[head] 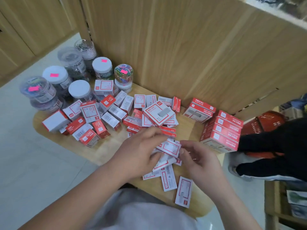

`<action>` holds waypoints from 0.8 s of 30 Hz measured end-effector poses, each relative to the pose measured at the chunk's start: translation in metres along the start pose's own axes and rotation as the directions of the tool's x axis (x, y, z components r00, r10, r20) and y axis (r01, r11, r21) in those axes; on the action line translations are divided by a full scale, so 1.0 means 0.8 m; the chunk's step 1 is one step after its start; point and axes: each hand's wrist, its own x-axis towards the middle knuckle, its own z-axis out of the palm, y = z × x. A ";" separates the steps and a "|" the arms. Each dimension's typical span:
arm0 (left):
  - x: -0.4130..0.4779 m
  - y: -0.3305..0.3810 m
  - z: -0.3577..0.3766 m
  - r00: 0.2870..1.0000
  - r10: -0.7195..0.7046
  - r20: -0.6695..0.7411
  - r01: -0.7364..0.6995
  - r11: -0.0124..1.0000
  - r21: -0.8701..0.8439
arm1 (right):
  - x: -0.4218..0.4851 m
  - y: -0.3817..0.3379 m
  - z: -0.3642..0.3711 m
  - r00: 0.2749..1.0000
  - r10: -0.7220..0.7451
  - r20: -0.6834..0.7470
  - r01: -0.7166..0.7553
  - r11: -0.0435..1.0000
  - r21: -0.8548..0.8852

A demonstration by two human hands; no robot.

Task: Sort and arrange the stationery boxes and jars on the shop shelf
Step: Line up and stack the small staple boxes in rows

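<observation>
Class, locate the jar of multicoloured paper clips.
Head view, left of centre: the multicoloured clip jar stands atop a white-lidded jar beside the wooden panel.

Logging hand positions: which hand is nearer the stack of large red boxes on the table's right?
Right. The right hand sits just left of the stack of large red boxes; the left hand is farther left. Both hold a small box.

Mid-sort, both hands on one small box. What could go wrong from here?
The top jar stands on a lower jar at the left edge of the shelf; a nudge may tip it off. The large box lies tilted on loose boxes just beyond the left hand and right hand, which hold a small box; it may slide. The flat box by the near edge lies beside the right forearm and could be swept off.
</observation>
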 end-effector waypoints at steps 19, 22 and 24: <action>0.033 -0.020 -0.056 0.945 -0.200 -0.258 0.242 0.960 0.141 | 0.050 -0.038 -0.013 0.984 -0.167 -0.056 0.162 0.982 -0.095; 0.050 -0.033 -0.063 0.928 -0.245 -0.281 0.305 0.933 0.193 | 0.065 -0.040 -0.006 0.976 -0.204 -0.083 0.188 0.968 -0.165; 0.065 -0.040 -0.064 0.930 -0.255 -0.265 0.317 0.920 0.229 | 0.079 -0.035 0.002 0.978 -0.186 -0.093 0.165 0.966 -0.199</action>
